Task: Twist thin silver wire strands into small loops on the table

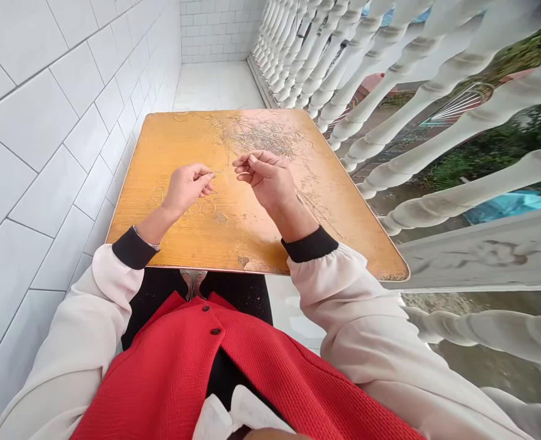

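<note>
Above the wooden table top (173, 140), my left hand (187, 186) pinches a thin, wire-like strand (219, 173) between thumb and forefinger. The strand's free end points toward my right hand (268, 180). That hand is also closed in a pinch, thumb against forefinger, a short gap away; whatever sits in its fingertips is too fine to make out. Beneath and beside my left hand lie several thin looped strands (201, 203). A tangled heap of similar thin strands (265, 135) spreads just beyond my right hand.
More loose strands (318, 211) lie along the right part of the table. Worn patches mark its surface near the front edge. A white tiled wall (45, 153) runs close on the left, and a white balustrade (389, 165) stands on the right.
</note>
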Demonstrator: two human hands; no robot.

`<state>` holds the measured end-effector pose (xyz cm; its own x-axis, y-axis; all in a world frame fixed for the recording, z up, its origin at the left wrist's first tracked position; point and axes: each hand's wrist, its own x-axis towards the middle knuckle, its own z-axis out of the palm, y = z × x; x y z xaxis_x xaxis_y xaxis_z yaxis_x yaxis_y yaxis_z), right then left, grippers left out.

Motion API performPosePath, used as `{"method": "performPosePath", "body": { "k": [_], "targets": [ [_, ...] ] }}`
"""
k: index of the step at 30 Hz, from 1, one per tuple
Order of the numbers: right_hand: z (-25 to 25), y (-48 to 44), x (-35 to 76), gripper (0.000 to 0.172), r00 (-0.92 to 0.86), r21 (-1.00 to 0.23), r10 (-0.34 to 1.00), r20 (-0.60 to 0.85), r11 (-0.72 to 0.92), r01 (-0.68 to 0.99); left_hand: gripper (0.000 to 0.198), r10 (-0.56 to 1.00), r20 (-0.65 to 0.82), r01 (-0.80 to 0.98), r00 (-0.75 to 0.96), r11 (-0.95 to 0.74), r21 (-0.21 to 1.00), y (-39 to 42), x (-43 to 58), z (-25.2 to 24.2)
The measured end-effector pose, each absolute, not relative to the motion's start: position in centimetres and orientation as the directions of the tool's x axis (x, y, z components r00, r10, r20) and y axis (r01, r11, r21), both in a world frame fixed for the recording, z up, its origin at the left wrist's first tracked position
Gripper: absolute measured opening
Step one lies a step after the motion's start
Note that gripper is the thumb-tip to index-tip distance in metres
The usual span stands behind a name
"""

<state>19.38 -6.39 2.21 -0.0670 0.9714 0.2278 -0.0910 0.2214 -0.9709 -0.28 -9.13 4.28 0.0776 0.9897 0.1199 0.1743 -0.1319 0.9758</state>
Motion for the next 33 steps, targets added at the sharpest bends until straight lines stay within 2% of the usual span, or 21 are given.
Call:
{"method": "performPosePath", "body": {
  "k": [4, 7, 10, 14, 18, 21, 25, 30, 33],
  "targets": [
    [1.3, -6.3, 19.5, 0.026, -0.016, -0.972, 0.976, 0.218, 0.215, -0.098, 0.021, 0.987, 0.147, 0.201, 0.063, -0.157, 0.967, -8.6, -0.3, 3.2],
    [1.0, -6.2, 20.0, 0.028, -0.004, -0.967, 0.972, 0.235, 0.234, -0.099, 0.022, 0.985, 0.148, 0.159, 0.091, -0.161, 0.974, -8.2, -0.3, 2.4],
    [0.4, -6.1, 20.5, 0.025, -0.019, -0.973, 0.981, 0.192, 0.188, -0.137, 0.021, 0.980, 0.188, 0.119, 0.060, -0.194, 0.974, -7.7, -0.5, 1.9],
    [-0.9, -6.0, 20.5, 0.018, -0.143, -0.975, 0.988, 0.051, 0.018, -0.221, 0.020, 0.975, 0.207, 0.025, -0.085, -0.205, 0.978, -7.3, -1.2, 2.1],
    [-1.5, -6.2, 20.5, 0.026, -0.350, -0.956, 0.935, -0.051, -0.147, -0.253, 0.020, 0.972, 0.189, -0.021, -0.142, -0.194, 0.981, -7.1, -2.2, 2.2],
    [-1.1, -6.4, 20.9, 0.033, -0.345, -0.976, 0.938, -0.025, -0.097, -0.194, 0.017, 0.965, 0.231, 0.045, -0.121, -0.227, 0.973, -6.9, -3.0, 1.9],
    [-0.5, -7.4, 20.5, 0.044, -0.295, -0.999, 0.955, 0.040, 0.038, -0.012, 0.016, 0.935, 0.350, 0.193, -0.049, -0.335, 0.922, -6.5, -3.2, 0.7],
    [-0.6, -9.4, 18.2, 0.038, -0.368, -0.977, 0.929, 0.034, 0.108, 0.182, 0.014, 0.876, 0.479, 0.309, 0.055, -0.471, 0.826, -6.1, -2.7, -0.9],
    [-0.8, -10.2, 17.2, 0.035, -0.394, -0.979, 0.919, 0.006, 0.086, 0.187, 0.013, 0.884, 0.466, 0.269, 0.038, -0.458, 0.847, -6.4, -2.3, -0.8]
  ]
}}
